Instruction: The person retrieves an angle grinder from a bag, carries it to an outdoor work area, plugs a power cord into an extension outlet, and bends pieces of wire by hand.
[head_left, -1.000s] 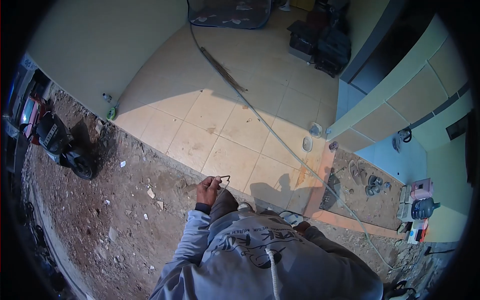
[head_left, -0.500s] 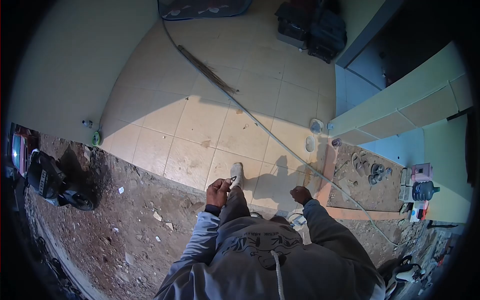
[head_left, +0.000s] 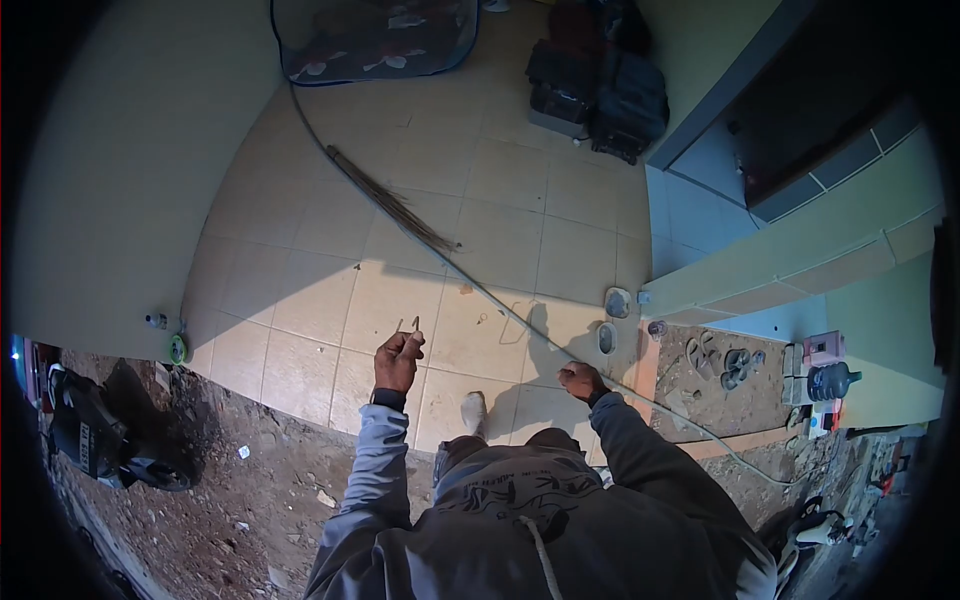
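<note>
Head view: I see the left hand [head_left: 398, 364] pinching a bent wire [head_left: 416, 323] left of the hose [head_left: 484, 291], probably low to keep its tips free; right hand [head_left: 581, 381] overlaps hose, can't tell its grip.

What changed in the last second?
The person stepped forward onto the tiles. Right hand came forward from beside the body; left hand moved forward over the tiles, still gripping the thin bent rod. Broom and hose stayed put.

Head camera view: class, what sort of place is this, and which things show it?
Probably the front porch of a home: a tiled floor bordering bare dirt, sandals outside, and a motorbike parked nearby.
</note>
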